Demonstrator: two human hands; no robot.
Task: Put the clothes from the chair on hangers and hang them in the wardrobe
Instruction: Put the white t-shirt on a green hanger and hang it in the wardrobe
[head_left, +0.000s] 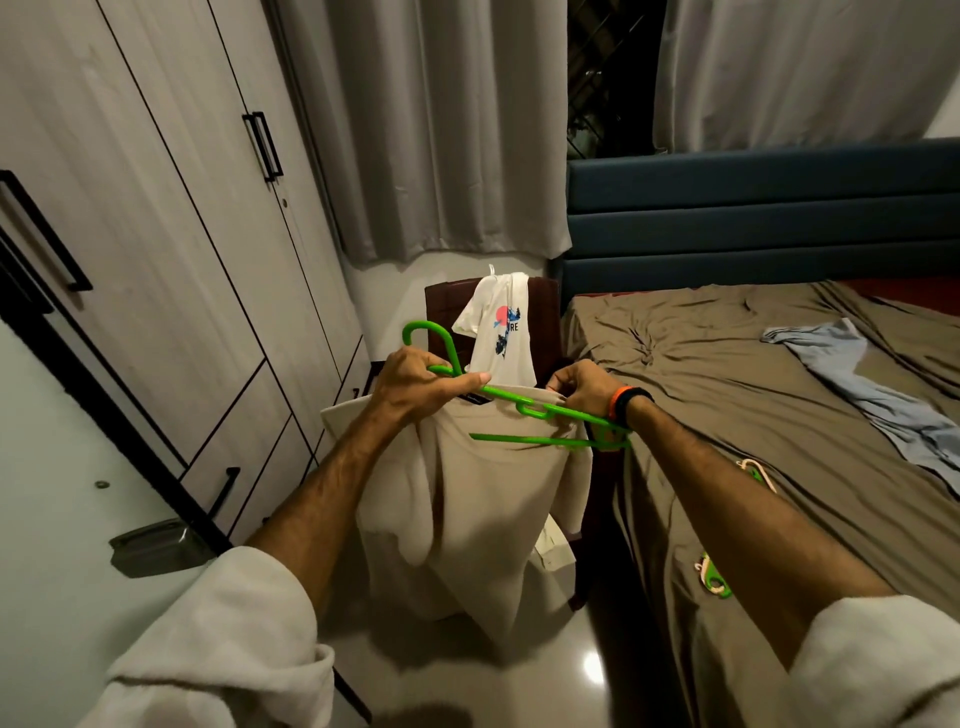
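Btwn wardrobe (171, 249) & bed (727, 415) | L hand (415, 384) grips hanger (530, 410) | R hand (582, 389) pinches shirt (483, 499)

Home bedroom, bed (727, 364) with rumpled olive-brown sheet at right of frame, padded blue headboard (753, 218) upper right, pale wood-grain wardrobe (156, 208) with black handles along the left, grey curtains (431, 130) top centre, clothes-draped chair (543, 312) mid-frame.
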